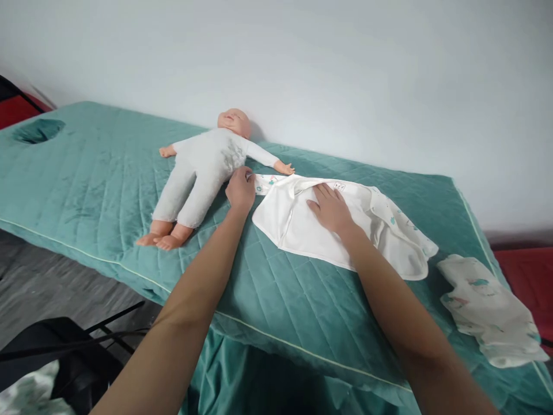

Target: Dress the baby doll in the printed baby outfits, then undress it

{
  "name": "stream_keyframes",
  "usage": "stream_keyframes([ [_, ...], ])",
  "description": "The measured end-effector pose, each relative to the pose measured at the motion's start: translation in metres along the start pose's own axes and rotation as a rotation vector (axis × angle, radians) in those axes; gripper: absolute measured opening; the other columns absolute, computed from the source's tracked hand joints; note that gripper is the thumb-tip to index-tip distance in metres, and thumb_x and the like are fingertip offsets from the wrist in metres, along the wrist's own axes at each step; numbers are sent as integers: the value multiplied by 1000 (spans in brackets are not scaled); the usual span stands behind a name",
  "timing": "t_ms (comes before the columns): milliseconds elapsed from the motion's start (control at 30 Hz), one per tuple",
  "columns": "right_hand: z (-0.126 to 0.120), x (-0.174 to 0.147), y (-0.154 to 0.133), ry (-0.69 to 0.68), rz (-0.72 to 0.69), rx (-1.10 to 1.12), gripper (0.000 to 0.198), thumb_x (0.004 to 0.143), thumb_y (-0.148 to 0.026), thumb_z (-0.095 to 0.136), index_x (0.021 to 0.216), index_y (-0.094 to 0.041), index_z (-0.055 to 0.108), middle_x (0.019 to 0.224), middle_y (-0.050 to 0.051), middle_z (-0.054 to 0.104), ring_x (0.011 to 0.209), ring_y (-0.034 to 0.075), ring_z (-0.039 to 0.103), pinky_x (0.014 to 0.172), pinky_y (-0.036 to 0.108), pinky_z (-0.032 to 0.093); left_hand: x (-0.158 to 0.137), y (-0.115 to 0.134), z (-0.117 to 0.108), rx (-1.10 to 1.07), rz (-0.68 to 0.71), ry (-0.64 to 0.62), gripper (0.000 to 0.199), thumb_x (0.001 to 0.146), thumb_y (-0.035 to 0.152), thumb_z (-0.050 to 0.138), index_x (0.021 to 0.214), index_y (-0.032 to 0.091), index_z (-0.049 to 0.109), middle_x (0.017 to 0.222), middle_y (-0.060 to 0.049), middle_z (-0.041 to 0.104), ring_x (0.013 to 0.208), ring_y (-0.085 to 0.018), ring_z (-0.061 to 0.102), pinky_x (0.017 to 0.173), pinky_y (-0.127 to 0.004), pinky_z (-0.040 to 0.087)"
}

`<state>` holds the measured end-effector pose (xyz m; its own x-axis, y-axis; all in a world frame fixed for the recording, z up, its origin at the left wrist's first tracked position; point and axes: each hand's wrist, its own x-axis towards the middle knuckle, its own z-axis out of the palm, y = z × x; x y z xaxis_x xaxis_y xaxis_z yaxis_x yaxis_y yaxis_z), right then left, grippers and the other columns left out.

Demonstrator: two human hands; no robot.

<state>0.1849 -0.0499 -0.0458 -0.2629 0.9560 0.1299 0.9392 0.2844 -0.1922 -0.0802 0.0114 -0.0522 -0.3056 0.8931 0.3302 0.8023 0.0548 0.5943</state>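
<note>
A white baby top [311, 225] with a small coloured print lies spread on the green quilted bed, its inside facing up. My left hand [242, 189] is closed on the end of its left sleeve, close to the doll's side. My right hand [332, 208] rests flat on the middle of the top with its fingers stretched out. To the left, a baby doll [207, 155] with a white cloth body lies on its back, head toward the wall. One doll hand almost reaches the top's upper edge.
Folded printed cloth [488, 311] lies at the bed's right end. The green quilted bed [108, 173] stands against a white wall and has a hole at its far left. A black chair [64, 357] with light cloth on it is at the lower left.
</note>
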Motion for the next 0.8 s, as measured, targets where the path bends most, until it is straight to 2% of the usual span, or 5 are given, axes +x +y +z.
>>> stream_keyframes([
  [200, -2, -10, 15, -30, 165, 33, 65, 103, -50, 31, 154, -11, 38, 167, 15, 26, 155, 31, 22, 124, 54, 21, -12, 2, -4, -7, 256, 84, 28, 91, 15, 47, 114, 21, 61, 122, -12, 62, 120, -28, 55, 104, -41, 44],
  [333, -12, -26, 33, -39, 222, 77, 65, 100, -47, 39, 153, -10, 39, 166, 16, 25, 155, 35, 21, 123, 55, 23, -27, 7, -10, 19, 392, 2, 25, 95, 17, 42, 112, 19, 61, 119, -12, 64, 120, -28, 54, 106, -42, 42],
  [433, -33, -40, 48, -35, 144, 215, 61, 96, -45, 48, 148, -13, 47, 161, 14, 39, 150, 32, 34, 122, 50, 30, -34, 9, -12, 59, 460, -82, 26, 98, 22, 40, 111, 20, 62, 115, -11, 66, 115, -28, 56, 102, -41, 43],
  [600, -73, -70, 92, 237, 282, 195, 52, 91, -40, 54, 140, -21, 56, 143, 11, 60, 129, 30, 57, 110, 47, 44, -35, 8, -9, 79, 449, -90, 27, 99, 26, 40, 111, 21, 63, 113, -11, 68, 110, -26, 59, 95, -37, 46],
  [800, -74, -100, 154, 19, 527, -21, 34, 87, -41, 58, 109, -19, 72, 110, 14, 72, 99, 30, 66, 82, 40, 50, -33, 5, -6, 67, 396, -84, 27, 99, 28, 41, 111, 21, 64, 113, -9, 69, 108, -24, 61, 92, -34, 47],
])
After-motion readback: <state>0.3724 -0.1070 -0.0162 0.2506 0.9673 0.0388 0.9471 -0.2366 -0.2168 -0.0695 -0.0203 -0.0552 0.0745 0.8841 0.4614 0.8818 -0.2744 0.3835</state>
